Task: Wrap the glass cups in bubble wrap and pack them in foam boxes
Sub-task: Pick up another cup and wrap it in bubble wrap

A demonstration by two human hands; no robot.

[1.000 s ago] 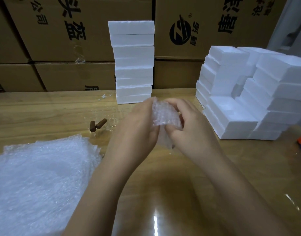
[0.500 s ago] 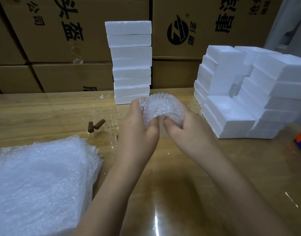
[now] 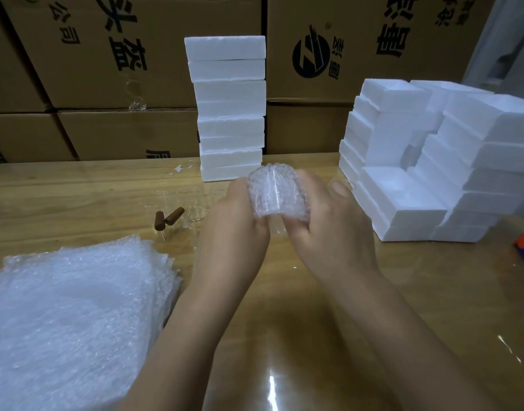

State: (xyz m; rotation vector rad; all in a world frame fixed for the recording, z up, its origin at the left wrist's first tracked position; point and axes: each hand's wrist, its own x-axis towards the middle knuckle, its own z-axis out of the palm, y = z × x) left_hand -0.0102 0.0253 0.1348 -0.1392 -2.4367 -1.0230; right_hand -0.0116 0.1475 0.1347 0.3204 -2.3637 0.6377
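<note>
Gripping the wrapped cup (image 3: 274, 194) between both sets of curled fingers, left hand (image 3: 234, 232) and right hand (image 3: 333, 235) should tuck the loose wrap (image 3: 277, 230) under the thumbs snugly, so nothing unrolls before boxing.

Bubble wrap pile (image 3: 74, 315) left; foam boxes (image 3: 427, 173) right

Wrapped cup (image 3: 277, 194) turned, crumpled bundle now smooth roll (fingers (image 3: 296, 226) regripped lower edge).

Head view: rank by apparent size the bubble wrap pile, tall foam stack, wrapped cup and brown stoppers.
1. bubble wrap pile (nearness inflates it)
2. tall foam stack
3. wrapped cup
4. brown stoppers, both alike
</note>
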